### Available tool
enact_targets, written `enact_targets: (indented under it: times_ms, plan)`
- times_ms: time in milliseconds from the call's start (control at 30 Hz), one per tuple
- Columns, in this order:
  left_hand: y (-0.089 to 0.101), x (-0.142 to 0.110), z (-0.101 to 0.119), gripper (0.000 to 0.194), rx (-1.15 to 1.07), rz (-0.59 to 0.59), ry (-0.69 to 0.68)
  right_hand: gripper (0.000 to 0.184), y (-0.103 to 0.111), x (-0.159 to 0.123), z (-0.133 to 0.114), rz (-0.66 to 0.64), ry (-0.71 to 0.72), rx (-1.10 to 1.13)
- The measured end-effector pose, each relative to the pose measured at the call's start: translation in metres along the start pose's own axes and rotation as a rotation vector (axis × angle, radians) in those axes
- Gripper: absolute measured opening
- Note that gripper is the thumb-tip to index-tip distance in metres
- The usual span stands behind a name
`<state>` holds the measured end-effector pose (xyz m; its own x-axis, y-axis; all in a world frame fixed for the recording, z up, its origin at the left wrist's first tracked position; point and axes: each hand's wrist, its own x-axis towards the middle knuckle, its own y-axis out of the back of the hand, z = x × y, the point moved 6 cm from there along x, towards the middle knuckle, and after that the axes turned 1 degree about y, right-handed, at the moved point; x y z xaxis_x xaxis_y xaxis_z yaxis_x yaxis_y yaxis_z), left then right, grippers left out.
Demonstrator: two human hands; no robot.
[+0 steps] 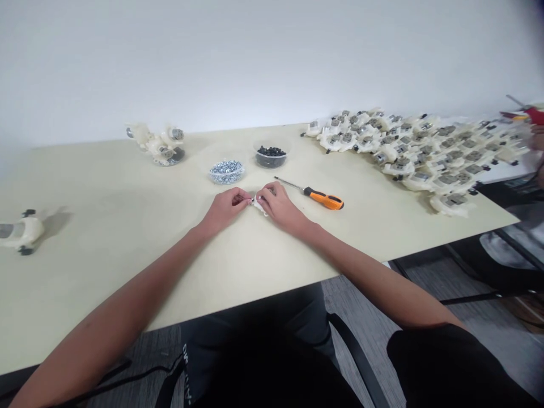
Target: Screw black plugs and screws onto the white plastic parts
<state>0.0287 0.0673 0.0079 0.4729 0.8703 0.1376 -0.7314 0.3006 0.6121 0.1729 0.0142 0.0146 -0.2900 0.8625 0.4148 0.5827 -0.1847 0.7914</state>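
Near the middle of the table my right hand (277,205) grips a small white plastic part (259,207), mostly covered by the fingers. My left hand (226,208) meets it from the left, thumb and forefinger pinched at the part's edge. Something small and dark shows at those fingertips, too tiny to name. Just beyond the hands stand a clear tub of silver screws (226,171) and a clear tub of small black parts (271,155). To the right lies a screwdriver (323,198) with an orange and black handle, its shaft pointing toward the tubs.
Many white plastic assemblies with grey motors (425,147) cover the table's right side. A few more assemblies (159,144) sit at the back left, and a single one (21,232) lies at the left edge. Another person's hand (538,136) shows at far right beside a red-handled tool (533,115).
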Motion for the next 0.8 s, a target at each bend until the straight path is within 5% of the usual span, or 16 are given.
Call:
enact_targets:
  times_ms: [333, 800]
  plan:
    - [0.0, -0.002, 0.016, 0.013, 0.23, -0.047, -0.167, 0.027, -0.001, 0.001, 0.0, -0.02, -0.008, -0.028]
    - [-0.001, -0.002, 0.012, 0.015, 0.144, -0.018, -0.09, 0.025, -0.001, -0.002, -0.004, -0.079, 0.011, 0.001]
